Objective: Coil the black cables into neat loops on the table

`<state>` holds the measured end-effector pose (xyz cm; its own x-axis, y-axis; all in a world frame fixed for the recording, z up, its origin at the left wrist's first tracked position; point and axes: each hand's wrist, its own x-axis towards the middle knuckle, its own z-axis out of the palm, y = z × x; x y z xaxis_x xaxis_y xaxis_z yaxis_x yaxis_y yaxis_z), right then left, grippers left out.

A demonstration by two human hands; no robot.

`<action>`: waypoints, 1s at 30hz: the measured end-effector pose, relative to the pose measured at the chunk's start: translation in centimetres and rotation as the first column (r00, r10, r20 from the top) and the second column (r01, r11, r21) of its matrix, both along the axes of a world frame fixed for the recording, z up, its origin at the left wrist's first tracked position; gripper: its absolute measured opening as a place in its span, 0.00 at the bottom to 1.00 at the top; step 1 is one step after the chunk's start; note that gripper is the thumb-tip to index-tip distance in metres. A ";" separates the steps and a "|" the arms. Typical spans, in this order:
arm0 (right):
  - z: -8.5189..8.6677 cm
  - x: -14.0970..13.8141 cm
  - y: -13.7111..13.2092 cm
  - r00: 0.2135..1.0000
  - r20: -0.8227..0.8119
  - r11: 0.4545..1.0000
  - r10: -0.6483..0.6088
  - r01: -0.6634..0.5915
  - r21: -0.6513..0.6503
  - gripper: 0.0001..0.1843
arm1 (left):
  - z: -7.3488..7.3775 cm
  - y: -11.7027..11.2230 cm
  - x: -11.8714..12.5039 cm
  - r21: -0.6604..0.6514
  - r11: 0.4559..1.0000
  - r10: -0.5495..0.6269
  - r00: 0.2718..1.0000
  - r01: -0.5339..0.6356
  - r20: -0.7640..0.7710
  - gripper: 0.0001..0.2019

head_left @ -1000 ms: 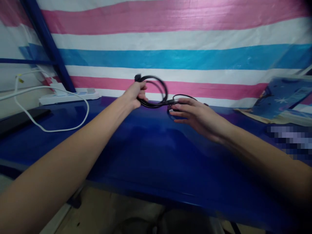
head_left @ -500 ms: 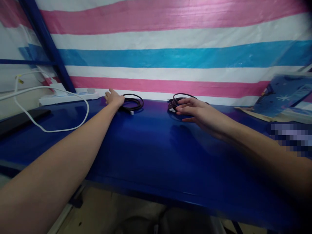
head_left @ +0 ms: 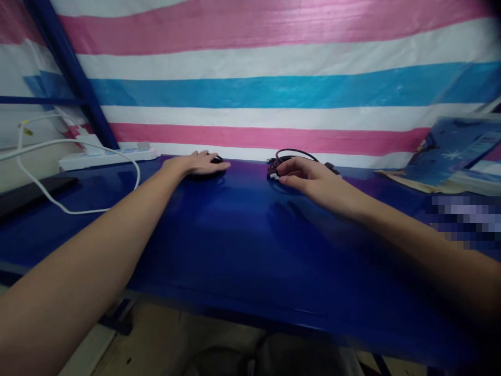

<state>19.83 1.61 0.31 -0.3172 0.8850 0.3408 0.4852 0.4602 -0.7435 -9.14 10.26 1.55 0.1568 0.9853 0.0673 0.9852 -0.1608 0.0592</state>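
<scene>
My left hand (head_left: 201, 163) lies palm down over a coiled black cable (head_left: 209, 176), fingers stretched out and apart; it covers most of the coil. Towards the right, my right hand (head_left: 307, 175) is bent round a second coiled black cable (head_left: 293, 152). Thumb and fingers are curled at the left side of this coil, beside its pale connector (head_left: 274, 176). The fingertips' exact contact is partly hidden. Both coils rest on the blue tabletop (head_left: 235, 235), near its back edge.
A white power strip (head_left: 129, 155) with a plugged-in adapter stands at the back left. Its white cable (head_left: 70, 211) loops over a flat black object (head_left: 35, 196). A blue printed package (head_left: 442, 151) lies at the right. Striped sheeting (head_left: 254, 94) hangs behind.
My left hand has moved right, from beside the left coil onto it. My right hand has come slightly left, its fingers curling in at the right coil.
</scene>
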 end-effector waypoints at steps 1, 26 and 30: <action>0.0 -0.1 -0.1 1.000 0.027 1.000 0.008 -0.008 0.010 0.11 | -0.5 0.1 0.3 -0.040 0.999 0.024 1.000 -0.025 -0.017 0.51; 0.7 6.9 4.9 0.662 0.676 0.921 -0.323 0.056 0.385 0.17 | -0.7 0.0 2.1 0.281 0.953 -0.132 0.991 0.116 0.038 0.25; 2.0 6.4 3.6 0.798 0.437 0.870 -0.415 0.207 0.447 0.14 | -0.4 -0.4 2.9 0.279 0.945 -0.186 0.982 0.171 0.026 0.22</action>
<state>26.22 5.16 2.33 -0.2623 0.8109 0.5231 0.9032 0.3972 -0.1627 -6.19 9.91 1.11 0.3177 0.8839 0.3432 0.9357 -0.3508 0.0372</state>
